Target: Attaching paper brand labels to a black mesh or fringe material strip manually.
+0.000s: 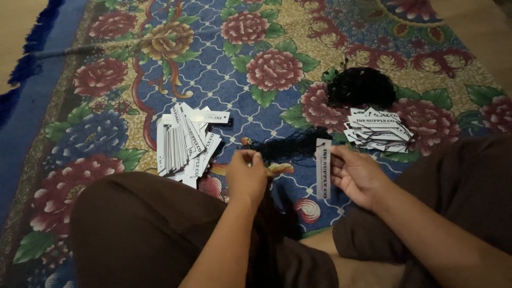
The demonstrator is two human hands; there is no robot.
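My right hand (pixel 356 173) holds one long white paper tag (pixel 322 168) upright by its edge. My left hand (pixel 245 176) pinches thin black strings (pixel 288 146) that trail from a loose bundle lying between the two hands. A fanned pile of white tags (pixel 184 144) lies on the carpet to the left of my left hand. A second pile of white tags (pixel 378 130), with black strings on them, lies beyond my right hand. Behind it sits a dark heap of black string (pixel 361 87).
I sit on a floral carpet (pixel 256 64) with red, yellow and blue flowers and a blue fringed border (pixel 32 80) at the left. My knees in brown trousers (pixel 133 224) fill the lower part of the view. Bare floor (pixel 16 26) shows at the upper left.
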